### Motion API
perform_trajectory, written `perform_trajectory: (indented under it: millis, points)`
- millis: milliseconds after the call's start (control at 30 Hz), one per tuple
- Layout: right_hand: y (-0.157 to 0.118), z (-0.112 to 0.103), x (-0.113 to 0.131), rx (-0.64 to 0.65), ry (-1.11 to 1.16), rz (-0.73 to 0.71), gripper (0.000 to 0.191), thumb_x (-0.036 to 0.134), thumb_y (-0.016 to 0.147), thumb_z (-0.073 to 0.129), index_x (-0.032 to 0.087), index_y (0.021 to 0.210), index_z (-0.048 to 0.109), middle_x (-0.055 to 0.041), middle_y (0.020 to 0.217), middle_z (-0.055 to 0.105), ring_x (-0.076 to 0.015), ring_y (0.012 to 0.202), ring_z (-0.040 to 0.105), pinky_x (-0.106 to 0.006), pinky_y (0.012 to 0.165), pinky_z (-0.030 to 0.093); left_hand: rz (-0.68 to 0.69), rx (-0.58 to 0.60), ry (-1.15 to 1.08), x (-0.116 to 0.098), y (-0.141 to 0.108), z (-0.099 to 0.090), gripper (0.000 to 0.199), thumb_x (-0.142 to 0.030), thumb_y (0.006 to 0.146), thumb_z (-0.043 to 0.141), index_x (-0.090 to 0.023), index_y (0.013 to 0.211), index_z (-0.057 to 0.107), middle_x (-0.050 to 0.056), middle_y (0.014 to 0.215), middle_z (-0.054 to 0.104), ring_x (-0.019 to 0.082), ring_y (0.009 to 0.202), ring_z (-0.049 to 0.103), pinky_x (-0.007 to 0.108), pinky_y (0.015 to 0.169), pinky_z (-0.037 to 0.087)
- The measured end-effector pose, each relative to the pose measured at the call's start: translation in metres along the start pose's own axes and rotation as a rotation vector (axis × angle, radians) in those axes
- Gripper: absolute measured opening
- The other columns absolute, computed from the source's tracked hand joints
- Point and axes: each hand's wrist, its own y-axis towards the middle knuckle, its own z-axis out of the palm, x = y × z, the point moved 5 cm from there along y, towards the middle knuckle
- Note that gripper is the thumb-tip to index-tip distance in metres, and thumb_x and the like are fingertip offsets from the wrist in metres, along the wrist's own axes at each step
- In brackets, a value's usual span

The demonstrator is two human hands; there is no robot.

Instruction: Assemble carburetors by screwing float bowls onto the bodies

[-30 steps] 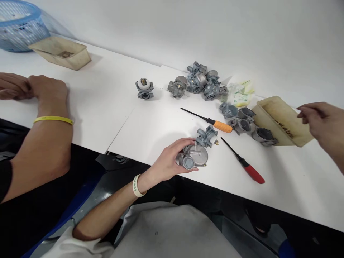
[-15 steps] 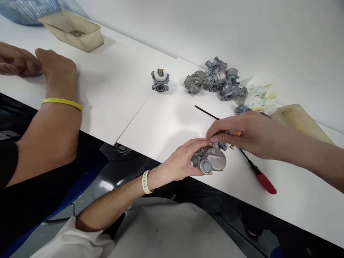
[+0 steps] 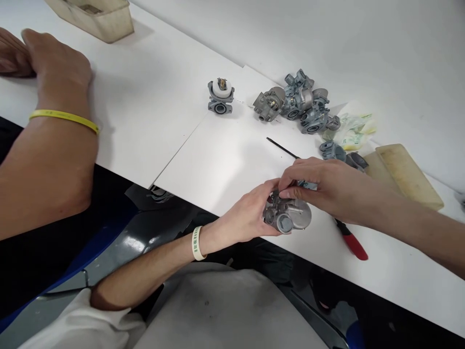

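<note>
My left hand [image 3: 241, 215] is wrapped round a grey metal carburetor [image 3: 301, 215], held at the table's front edge with its rounded bowl facing up towards me. The thumb and fingers of my right hand [image 3: 323, 184] are pinched together at the carburetor's far upper side. Whatever they grip there is too small or too covered to make out. Partly beneath my right hand lies a long screwdriver with a red and black handle [image 3: 355, 246], its dark shaft tip showing beyond my fingers.
Several carburetors [image 3: 298, 102] are heaped near the wall, beside a crumpled plastic wrapper [image 3: 358, 128]. Loose bowl-like parts [image 3: 332, 150] and a yellowish tub [image 3: 410, 174] are at right. An opened carburetor with a white float [image 3: 221, 89] stands alone. Left are a co-worker's arm [image 3: 61, 87] and another tub [image 3: 109, 22].
The view has shifted a little. My left hand still holds the carburetor, and my right fingers remain pinched at its far side with a slightly changed grip. An orange spot near them no longer shows.
</note>
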Motion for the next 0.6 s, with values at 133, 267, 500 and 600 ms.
perform_trajectory:
  millis: [133,267,500,600]
  points:
    - [0.004,-0.001,-0.003,0.101,-0.019,0.129,0.020,0.035,0.090,0.056,0.030,0.086,0.075,-0.0004,0.085,0.070,-0.0148,0.070,0.062,-0.025,0.056,0.042,0.000,0.008,-0.010,-0.001,0.000,0.000,0.077,-0.039,0.071,0.085,-0.023,0.133,0.043,0.011,0.123,0.064,0.026,0.101,0.067,0.035,0.082,0.053]
    - [0.011,-0.003,0.000,0.187,-0.037,0.181,0.017,0.028,0.088,0.059,0.029,0.084,0.075,0.0007,0.081,0.069,-0.0110,0.058,0.056,-0.023,0.048,0.035,-0.022,0.020,0.036,0.002,0.000,0.000,0.064,-0.051,0.070,0.085,-0.020,0.116,0.052,0.009,0.110,0.065,0.026,0.095,0.066,0.035,0.078,0.052]
    - [0.013,-0.001,0.001,0.212,0.004,0.113,0.020,0.032,0.089,0.055,0.026,0.084,0.074,-0.0023,0.083,0.069,-0.0116,0.057,0.053,-0.025,0.049,0.033,-0.011,0.027,0.065,0.003,0.000,0.001,0.060,-0.054,0.071,0.084,-0.020,0.110,0.055,0.007,0.106,0.063,0.024,0.090,0.064,0.034,0.075,0.051]
    - [0.013,0.000,0.001,0.208,0.017,0.073,0.022,0.034,0.090,0.054,0.026,0.083,0.073,-0.0034,0.083,0.068,-0.0128,0.060,0.054,-0.025,0.050,0.034,-0.004,0.022,0.076,0.002,0.000,0.001,0.061,-0.050,0.070,0.085,-0.018,0.113,0.055,0.008,0.105,0.063,0.024,0.090,0.064,0.035,0.076,0.052]
